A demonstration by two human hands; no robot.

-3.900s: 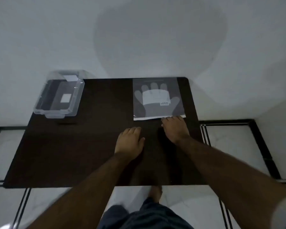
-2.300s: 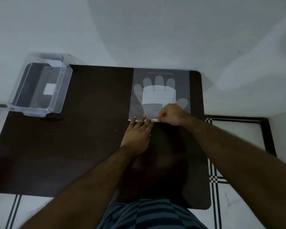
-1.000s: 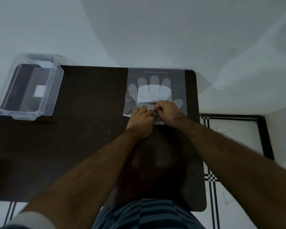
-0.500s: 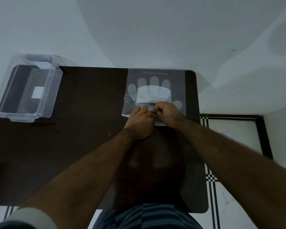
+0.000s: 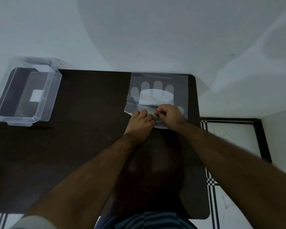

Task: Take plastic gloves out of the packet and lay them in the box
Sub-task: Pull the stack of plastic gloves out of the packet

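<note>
A dark brown table [image 5: 82,146] stands against a pale wall, under dim light. The packet [image 5: 158,95] of plastic gloves lies flat near the table's far right corner, its far edge along the far edge of the table. It is translucent, printed with a pale hand outline and carrying a white label [image 5: 156,97] across the palm of that outline.

Both hands meet at the packet's near edge. The left hand [image 5: 139,124] rests on the near left part of the packet, fingers curled down onto the plastic; whether they actually pinch the film cannot be told. The right hand [image 5: 169,116] sits just beside it, touching it, thumb and forefinger closed on a fold of the packet's near edge. That edge is lifted and rumpled between the two hands, while the far half of the packet lies flat. No glove can be made out outside the packet.

The box [image 5: 26,95], clear plastic with a white sticker on its floor, sits at the far left corner of the table, partly overhanging that corner, well apart from the packet. Its inside looks bare apart from the sticker.
</note>
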